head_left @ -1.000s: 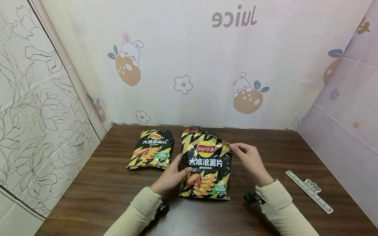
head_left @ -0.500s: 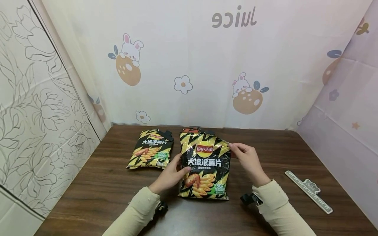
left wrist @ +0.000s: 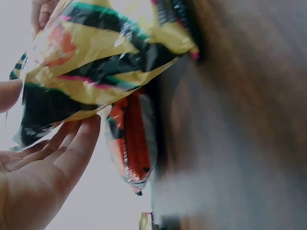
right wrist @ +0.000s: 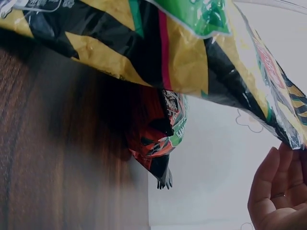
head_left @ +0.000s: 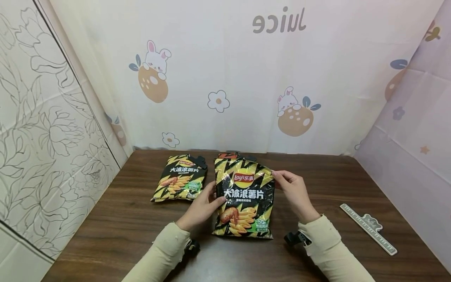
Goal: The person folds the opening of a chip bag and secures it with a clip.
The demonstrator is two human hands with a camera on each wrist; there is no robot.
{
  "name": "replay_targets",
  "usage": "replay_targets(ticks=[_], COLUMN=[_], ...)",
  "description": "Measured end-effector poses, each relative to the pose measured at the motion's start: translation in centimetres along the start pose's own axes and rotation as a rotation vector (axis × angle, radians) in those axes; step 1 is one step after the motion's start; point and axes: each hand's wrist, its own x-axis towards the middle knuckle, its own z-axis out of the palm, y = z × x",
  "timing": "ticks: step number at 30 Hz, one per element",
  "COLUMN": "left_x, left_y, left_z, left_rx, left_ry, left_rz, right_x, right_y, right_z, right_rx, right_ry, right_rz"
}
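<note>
At the centre of the desk (head_left: 119, 231), both hands hold the Lay's chip bag (head_left: 244, 196). Left hand (head_left: 201, 208): pinches the 9 o'clock edge. Right hand (head_left: 297, 196): pinches the 2 o'clock corner. Apparently done: second Lay's bag (head_left: 177, 180) at 10 o'clock, black clip (head_left: 199, 161) attached. Apparently outstanding: held bag shows no clip; pale sealing clip (head_left: 370, 230) lies apart at 4 o'clock.
</note>
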Motion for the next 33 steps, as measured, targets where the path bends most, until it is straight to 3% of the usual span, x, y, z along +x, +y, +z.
replay_targets(ticks=[5,12,17,26,33], left_x=[0.2,0.2,0.3,0.6,1.5], left_y=[0.6,2.2,3.4,5.2,6.5], left_z=[-0.7,-2.3,-3.0,-2.6,-1.6], left_rx=[-0.002,-0.049,0.007,0.094,0.138], left_ry=[0.059,0.113,0.17,0.291,0.258], left_rz=[0.01,0.124,0.196,0.318,0.398], right_x=[-0.1,-0.1,-0.1,0.0,-0.1], right_y=[0.1,0.1,0.0,0.2,0.0], right_z=[0.0,0.1,0.1,0.2,0.1], right_rx=[0.019,0.018,0.019,0.042,0.044], right_ry=[-0.007,-0.002,0.003,0.006,-0.001], right_rz=[0.001,-0.009,-0.009,-0.018,-0.023])
